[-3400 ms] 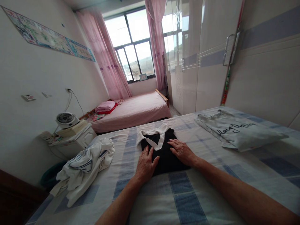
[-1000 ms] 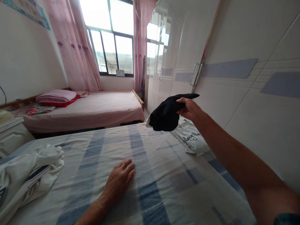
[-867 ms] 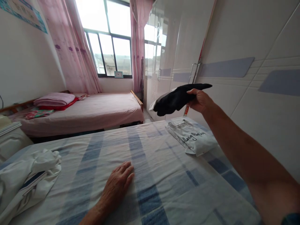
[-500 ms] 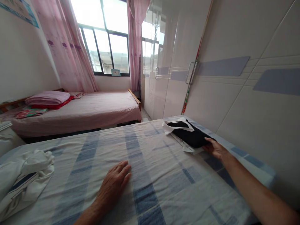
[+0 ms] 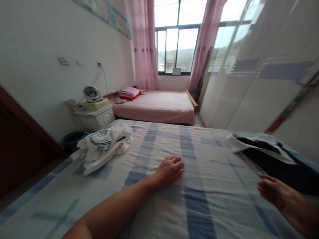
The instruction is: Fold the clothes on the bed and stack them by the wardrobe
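My left hand (image 5: 169,169) lies flat and open on the blue-and-white checked bed sheet (image 5: 204,205), in the middle of the bed. My right hand (image 5: 279,194) hovers low at the right, fingers loosely spread, holding nothing. Just beyond it lies the folded black garment with a white collar (image 5: 269,156), stacked near the bed's right edge. A crumpled white garment with dark stripes (image 5: 104,144) lies in a heap at the bed's left side, well away from both hands.
A white nightstand (image 5: 96,118) with a small fan (image 5: 90,93) stands left of the bed, a dark bin (image 5: 72,139) beside it. A pink bed (image 5: 159,108) sits under the window. White wardrobe doors (image 5: 261,89) line the right wall. A dark wooden panel (image 5: 22,146) is at the left.
My right hand carried the black garment to the right, laid it on the folded white one and let go. The view has swung left. My left hand stayed flat on the sheet.
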The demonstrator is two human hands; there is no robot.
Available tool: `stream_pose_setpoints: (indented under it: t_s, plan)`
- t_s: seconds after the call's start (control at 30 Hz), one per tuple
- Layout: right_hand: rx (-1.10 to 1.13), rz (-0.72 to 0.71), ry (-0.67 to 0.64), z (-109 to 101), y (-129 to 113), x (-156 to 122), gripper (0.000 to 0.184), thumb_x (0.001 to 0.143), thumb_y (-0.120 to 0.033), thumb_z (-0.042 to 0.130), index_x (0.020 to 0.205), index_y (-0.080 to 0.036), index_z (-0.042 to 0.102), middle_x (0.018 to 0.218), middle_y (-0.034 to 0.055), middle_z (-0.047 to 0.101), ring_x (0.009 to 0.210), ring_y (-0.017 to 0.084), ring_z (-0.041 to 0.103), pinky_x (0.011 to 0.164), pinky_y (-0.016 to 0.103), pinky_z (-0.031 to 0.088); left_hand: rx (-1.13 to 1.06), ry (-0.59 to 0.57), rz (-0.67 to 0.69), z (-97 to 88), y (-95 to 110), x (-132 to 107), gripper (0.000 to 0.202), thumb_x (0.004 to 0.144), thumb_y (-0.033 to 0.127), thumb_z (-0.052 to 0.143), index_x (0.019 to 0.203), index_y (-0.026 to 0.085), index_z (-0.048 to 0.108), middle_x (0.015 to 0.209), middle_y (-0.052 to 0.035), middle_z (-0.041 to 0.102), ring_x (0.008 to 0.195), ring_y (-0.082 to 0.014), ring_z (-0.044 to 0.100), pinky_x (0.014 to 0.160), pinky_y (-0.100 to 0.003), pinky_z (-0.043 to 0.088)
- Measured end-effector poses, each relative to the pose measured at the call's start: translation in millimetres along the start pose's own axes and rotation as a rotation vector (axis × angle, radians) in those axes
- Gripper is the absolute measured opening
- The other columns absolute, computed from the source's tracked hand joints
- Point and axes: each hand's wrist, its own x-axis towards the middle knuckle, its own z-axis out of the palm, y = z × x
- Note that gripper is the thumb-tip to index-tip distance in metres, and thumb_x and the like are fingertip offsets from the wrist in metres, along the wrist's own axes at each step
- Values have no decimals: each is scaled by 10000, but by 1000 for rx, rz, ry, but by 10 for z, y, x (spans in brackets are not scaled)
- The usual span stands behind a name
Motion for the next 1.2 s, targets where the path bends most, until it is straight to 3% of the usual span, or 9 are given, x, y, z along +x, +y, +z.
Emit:
stream_pose_setpoints:
  t_s: [0.1,0.23,0.37,0.47,0.63,0.77,0.9,1.1,1.2]
  plan:
    - [-72,20,-184,609,-165,-133,419,460,-483,690,819,-283,609,858,150,680,783,278,663,709,400,559,9,7,15,0,-30,5,263,903,338,460,1090,195,578,1236,-73,565,1158,-199,513,1013,-334,379]
    - [-182,-190,-398,1337,-267,-247,465,566,-524,625,895,-196,607,855,104,700,799,250,664,706,366,545,16,4,18,4,-35,-9,271,898,347,467,1103,201,568,1235,-73,563,1160,-196,507,1008,-332,375]
    - [-435,-354,-369,1723,-115,-236,408,632,-510,516,883,-210,633,772,52,709,733,237,662,692,352,505,15,6,31,30,-44,-15,272,896,350,462,1102,213,575,1252,-57,562,1153,-197,516,984,-333,393]
    - [-587,-488,-322,1761,7,-205,392,667,-505,479,904,-244,651,779,16,718,772,239,663,716,340,480,7,-33,-17,-14,-156,27,247,889,357,466,1039,230,617,1176,-33,614,1067,-186,571,901,-302,442]
    - [-622,-548,-351,1672,58,-163,408,705,-525,452,929,-244,647,822,12,724,794,233,666,740,329,479,168,249,-598,-603,-755,1,269,873,280,460,1071,206,627,1053,-50,654,949,-184,597,820,-277,448]
    - [-625,-574,-359,1664,61,-147,412,717,-530,453,942,-245,648,858,14,727,798,230,669,745,324,483,366,476,-873,-1286,-1367,-418,329,874,194,371,1108,91,578,1158,-178,576,1119,-289,488,950,-401,344]
    - [-618,-586,-350,1683,69,-143,406,709,-535,453,919,-253,656,847,13,730,795,238,672,733,329,485,511,525,-1192,-1560,-1704,-903,318,818,340,494,988,103,620,1076,-197,591,1062,-349,494,853,-423,375]
    - [-633,-587,-343,1690,75,-116,408,701,-536,462,925,-257,658,841,9,729,793,241,672,740,340,485,479,524,-1227,-1512,-1798,-1076,223,823,180,444,890,108,644,990,-188,620,1022,-341,525,795,-408,390]
    - [-629,-594,-336,1687,66,-113,400,684,-526,460,901,-255,660,827,11,729,777,243,674,739,344,485,315,702,-1198,-1626,-1764,-1017,205,811,152,448,870,104,638,993,-192,624,1023,-338,536,828,-421,382]
